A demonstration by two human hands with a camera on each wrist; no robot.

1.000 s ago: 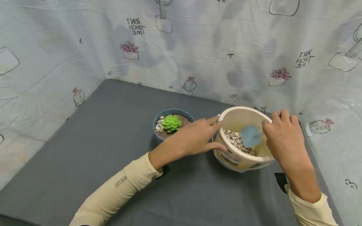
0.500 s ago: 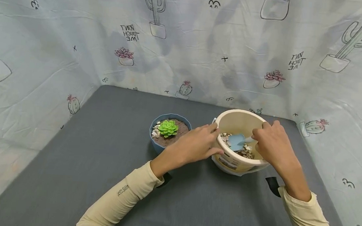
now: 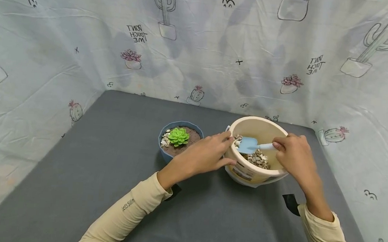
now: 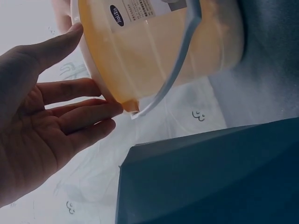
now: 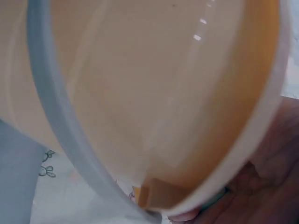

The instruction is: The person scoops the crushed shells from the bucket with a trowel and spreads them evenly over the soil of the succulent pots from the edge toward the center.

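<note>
A cream plastic bucket stands at the right of the table, with pale gravel in it. My right hand grips the handle of a light-blue trowel. Its blade is inside the bucket at the left rim, beside some gravel. My left hand reaches to the left side of the rim with long, spread fingers. In the left wrist view, thumb and fingertips of the hand touch the bucket's rim near the bail. In the right wrist view, the bucket hides most of the hand.
A blue pot left of the bucket holds brown soil, white stones and a green succulent. My left forearm crosses in front of it. A printed cloth hangs behind the grey table.
The trowel has moved leftward through the gravel to the bucket's left rim, its handle now more level. My right hand has shifted left with it. The left hand stays at the rim.
</note>
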